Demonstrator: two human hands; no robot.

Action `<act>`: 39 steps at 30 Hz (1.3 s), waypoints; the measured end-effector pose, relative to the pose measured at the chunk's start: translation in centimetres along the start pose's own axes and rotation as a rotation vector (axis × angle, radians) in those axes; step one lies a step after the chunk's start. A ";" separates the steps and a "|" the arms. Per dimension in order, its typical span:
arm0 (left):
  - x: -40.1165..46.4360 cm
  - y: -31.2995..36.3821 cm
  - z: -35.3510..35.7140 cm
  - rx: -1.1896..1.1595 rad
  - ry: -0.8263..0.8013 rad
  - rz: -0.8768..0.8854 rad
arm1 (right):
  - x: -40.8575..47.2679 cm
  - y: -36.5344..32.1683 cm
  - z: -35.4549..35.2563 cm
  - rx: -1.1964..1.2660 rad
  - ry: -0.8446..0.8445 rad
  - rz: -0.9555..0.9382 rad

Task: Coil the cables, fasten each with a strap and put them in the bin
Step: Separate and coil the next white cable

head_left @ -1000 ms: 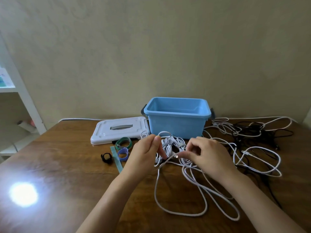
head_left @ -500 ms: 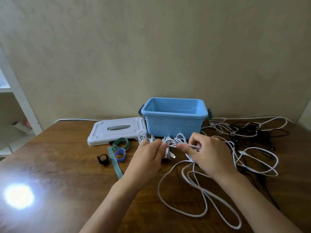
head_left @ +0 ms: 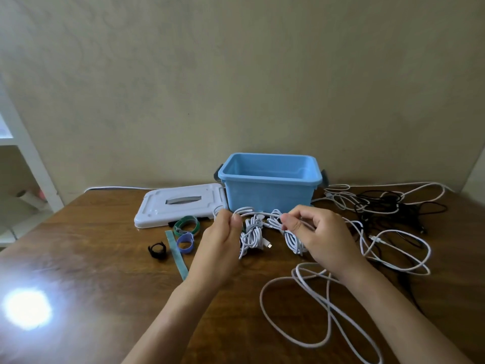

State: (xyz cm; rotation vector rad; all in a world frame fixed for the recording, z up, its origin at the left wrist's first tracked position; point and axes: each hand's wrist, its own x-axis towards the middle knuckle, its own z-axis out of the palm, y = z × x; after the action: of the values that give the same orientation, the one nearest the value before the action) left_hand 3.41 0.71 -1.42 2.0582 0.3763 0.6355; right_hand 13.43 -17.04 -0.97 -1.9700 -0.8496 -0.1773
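Between the two raised hands, a thin white cable [head_left: 258, 213] arches above the wooden table [head_left: 105, 285]; the left hand [head_left: 219, 248] pinches one end, the right hand [head_left: 319, 239] pinches the other, and its slack loops on the table below. Behind lie two bundled white cables [head_left: 252, 236], then the open blue plastic bin [head_left: 270, 179]. Left are coloured strap rings [head_left: 186, 225] and a white lid [head_left: 181, 204].

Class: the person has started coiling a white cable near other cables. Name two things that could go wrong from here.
1. The white cable sprawls in crossed loops on the table; pulling it in may knot it.
2. Both hands, left hand and right hand, work right over the finished bundles, so new loops might snag them.
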 end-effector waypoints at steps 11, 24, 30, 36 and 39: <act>-0.4 -0.4 0.9 -0.234 -0.125 0.002 | -0.9 -1.1 1.4 0.162 -0.157 -0.113; -1.1 -0.2 1.9 -0.030 -0.112 0.176 | -1.1 -1.5 2.8 -0.062 -0.135 -0.127; 0.5 -0.9 0.0 -0.063 0.102 0.113 | -0.6 -1.1 1.7 -0.153 -0.223 -0.157; -0.1 -0.9 1.4 -0.078 0.015 0.165 | -0.8 -0.4 3.8 -0.202 -0.320 -0.151; -0.1 -0.6 1.6 -0.166 0.005 0.174 | -0.7 -0.4 4.2 -0.174 -0.331 -0.124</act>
State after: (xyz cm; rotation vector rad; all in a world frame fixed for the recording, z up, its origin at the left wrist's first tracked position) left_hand 4.23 -0.07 -2.68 1.9430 0.1420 0.7510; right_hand 11.79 -13.86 -3.27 -2.1440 -1.2064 0.0054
